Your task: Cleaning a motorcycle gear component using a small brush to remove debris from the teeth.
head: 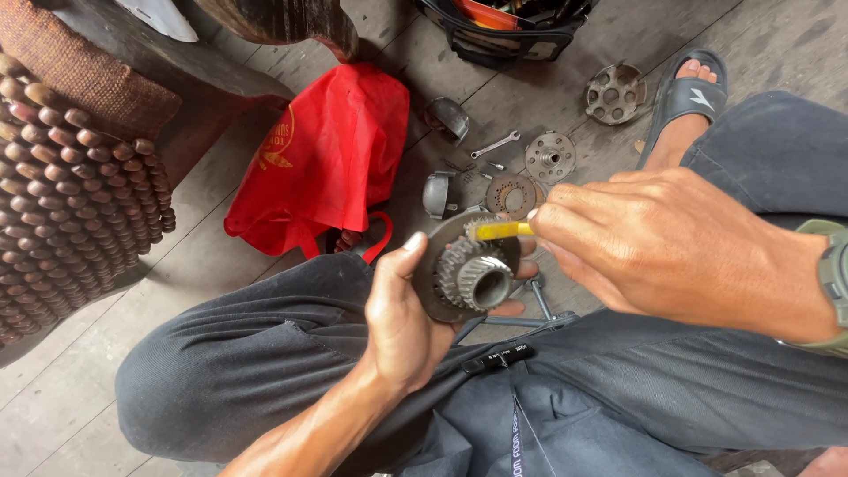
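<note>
My left hand (399, 320) grips a round metal disc with a toothed gear hub (468, 272), held over my lap with the gear facing up. My right hand (658, 243) pinches a small yellow-handled tool (502, 230) whose tip rests on the upper rim of the disc, just above the gear teeth. A green watch sits on my right wrist (832, 283). Both knees in dark trousers frame the part.
On the wooden floor lie a red bag (327, 150), round metal plates (549, 157), a perforated disc (615, 92), a wrench (495, 144), small covers (439, 193) and a black tool bag (499, 31). A beaded seat cover (71, 194) is at left. My sandalled foot (687, 102) is at upper right.
</note>
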